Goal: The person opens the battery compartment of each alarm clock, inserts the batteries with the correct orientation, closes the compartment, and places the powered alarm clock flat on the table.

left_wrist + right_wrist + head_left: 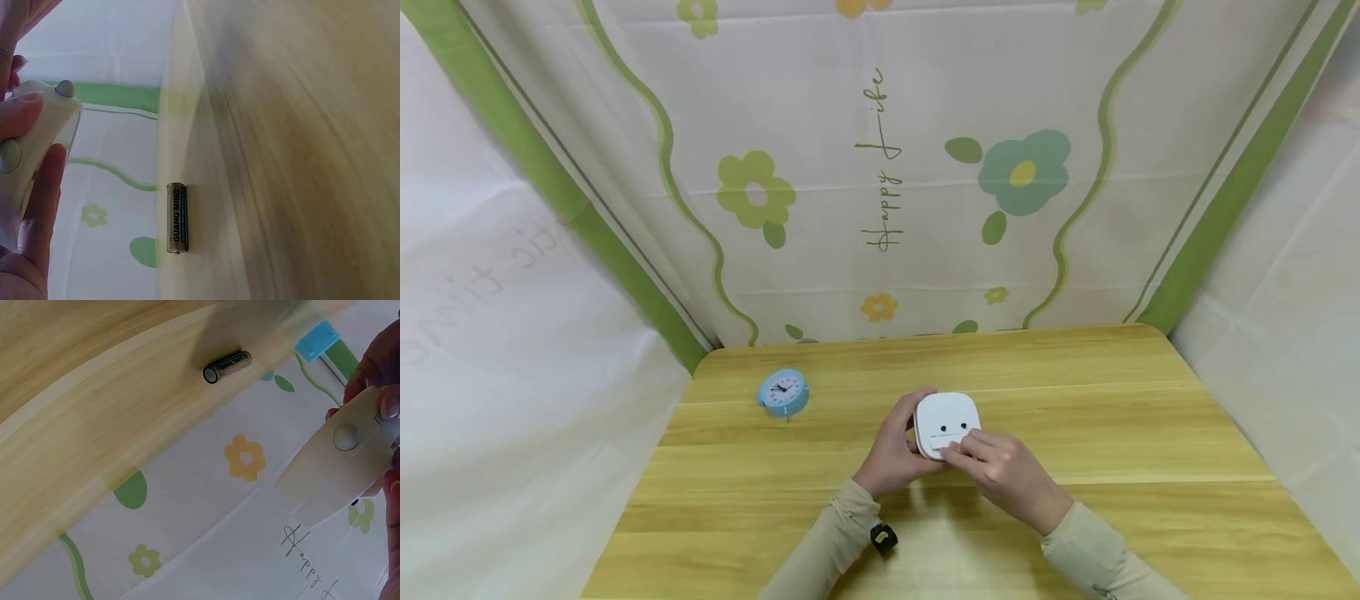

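Observation:
A white rounded-square device (946,410) is held up over the table, its face with two dark dots turned toward the head camera. My left hand (891,457) grips it by its left side, fingers behind and thumb along the near edge. At the lower part of that face, my right hand (1011,477) has its fingers curled, with the fingertips pinching at a small white battery cover (938,445). Rounded grey knobs (65,89) stick out of the device's edge. A battery (177,219) marked GUANG MING lies on the table beyond the hands, hidden in the head view.
A light blue alarm clock (784,392) stands on the wooden table (1112,400), back left of the hands. Patterned white cloth (820,100) hangs behind the table and along both sides. By the left sleeve shows a small black object (883,538).

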`<state>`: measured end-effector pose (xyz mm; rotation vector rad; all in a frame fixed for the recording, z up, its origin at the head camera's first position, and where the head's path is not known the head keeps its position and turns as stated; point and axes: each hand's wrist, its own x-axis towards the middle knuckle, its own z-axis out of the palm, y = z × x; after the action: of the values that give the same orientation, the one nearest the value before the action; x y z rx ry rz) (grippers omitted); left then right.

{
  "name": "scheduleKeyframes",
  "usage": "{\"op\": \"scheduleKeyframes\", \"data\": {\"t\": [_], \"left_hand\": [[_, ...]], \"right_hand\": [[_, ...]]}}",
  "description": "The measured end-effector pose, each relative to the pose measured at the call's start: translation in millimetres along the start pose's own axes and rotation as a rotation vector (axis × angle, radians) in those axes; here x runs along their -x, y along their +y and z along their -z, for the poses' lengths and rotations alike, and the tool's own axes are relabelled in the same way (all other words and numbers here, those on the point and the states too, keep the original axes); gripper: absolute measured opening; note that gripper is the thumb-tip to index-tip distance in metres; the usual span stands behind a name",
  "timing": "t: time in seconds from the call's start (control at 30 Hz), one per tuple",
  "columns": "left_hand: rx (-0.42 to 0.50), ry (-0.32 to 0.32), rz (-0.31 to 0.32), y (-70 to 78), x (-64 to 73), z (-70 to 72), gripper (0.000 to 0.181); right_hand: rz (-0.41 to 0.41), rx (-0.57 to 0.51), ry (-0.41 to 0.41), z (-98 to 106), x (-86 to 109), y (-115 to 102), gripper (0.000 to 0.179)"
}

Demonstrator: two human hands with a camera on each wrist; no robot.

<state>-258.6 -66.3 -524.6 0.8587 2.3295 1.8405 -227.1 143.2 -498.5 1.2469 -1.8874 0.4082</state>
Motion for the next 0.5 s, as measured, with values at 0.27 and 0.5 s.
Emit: {"op": "scheduleKeyframes", "data": {"t": [0.27,0.5], "left_hand": [[0.009,0.006,0.022,0.3,1.5,0.7,0.100],[-0.012,0.006,0.012,0.7,1.2,-0.2,0.100]], "right_hand": [[-0.021,0.012,0.000,2.9,-2.6,-1.0,0.050],[-0.025,0.015,0.004,3.0,-2.5,-0.7,0.050]]}}
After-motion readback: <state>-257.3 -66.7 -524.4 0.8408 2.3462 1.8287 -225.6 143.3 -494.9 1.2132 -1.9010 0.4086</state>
